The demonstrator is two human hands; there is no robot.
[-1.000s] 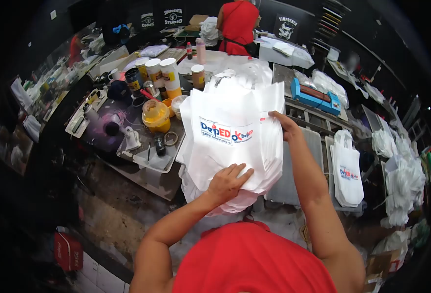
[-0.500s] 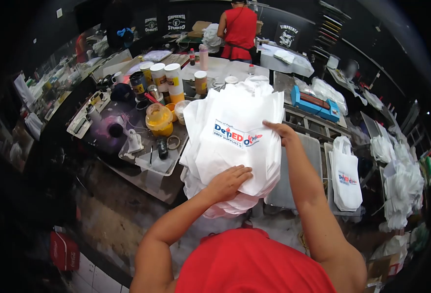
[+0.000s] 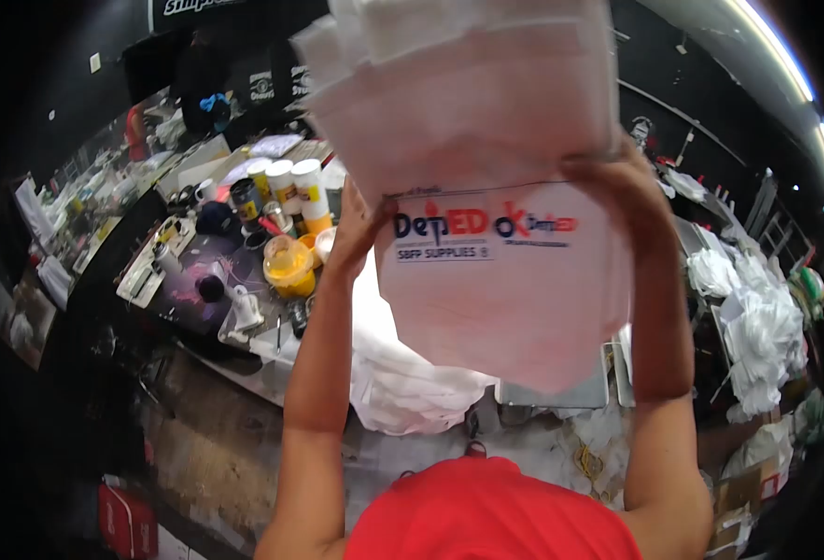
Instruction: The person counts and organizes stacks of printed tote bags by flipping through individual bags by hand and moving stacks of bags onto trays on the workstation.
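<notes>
Raised in front of me is a bunch of white printed bags (image 3: 496, 317), with "DepED" and "SBFP SUPPLIES" lettering facing me. My left hand (image 3: 358, 229) grips its left edge, the thumb on the near face. On the opposite edge my right hand (image 3: 622, 191) is closed, thumb in front and other fingers mostly hidden behind. The upper part of the bunch bends over at hand height and runs out of the top of the view. Below it, more white bags (image 3: 416, 387) lie piled on the table.
Left of the pile stand a tub of yellow ink (image 3: 288, 266) and several white containers (image 3: 311, 191). A spray bottle (image 3: 244, 308) is near the table edge. White bags (image 3: 762, 345) hang in a heap at right. A red box (image 3: 127, 523) sits on the floor.
Both hands have closed on the top bags and lifted them from the pile, up toward the camera. The raised bags now hide the co-worker and the blue machine behind.
</notes>
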